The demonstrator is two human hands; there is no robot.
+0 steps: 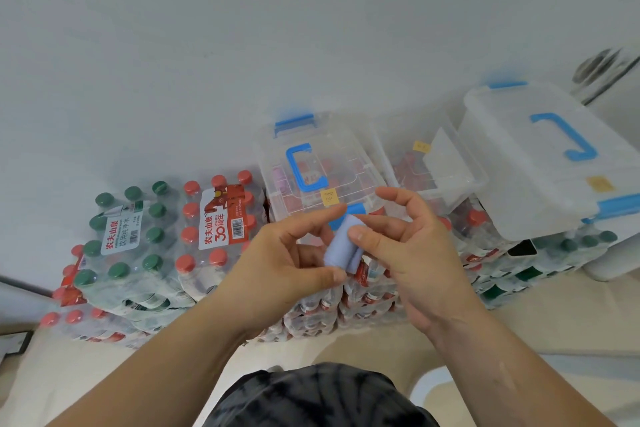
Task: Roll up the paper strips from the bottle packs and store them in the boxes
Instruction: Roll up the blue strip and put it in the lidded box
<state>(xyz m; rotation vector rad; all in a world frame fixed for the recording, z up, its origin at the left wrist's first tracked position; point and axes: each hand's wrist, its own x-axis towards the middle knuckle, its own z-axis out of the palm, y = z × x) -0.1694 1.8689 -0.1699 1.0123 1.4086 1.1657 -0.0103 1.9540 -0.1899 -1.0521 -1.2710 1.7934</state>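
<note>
A pale blue paper strip (341,246), rolled into a short tube, sits between both hands in front of the stacked bottle packs (207,236). My left hand (284,263) pinches its lower end between thumb and fingers, index finger stretched over the top. My right hand (412,246) pinches the roll's right side with its thumb and fingertips. Behind the hands a clear plastic box (294,135) with a blue handle stands shut on the packs. To its right an open clear box (446,156) holds several reddish items.
A loose lid (540,163) with a blue handle leans on the open box at the right. Green-capped (131,243) and red-capped (221,218) water packs stand at the left against a white wall. A white stool edge (429,388) shows near my dark shorts.
</note>
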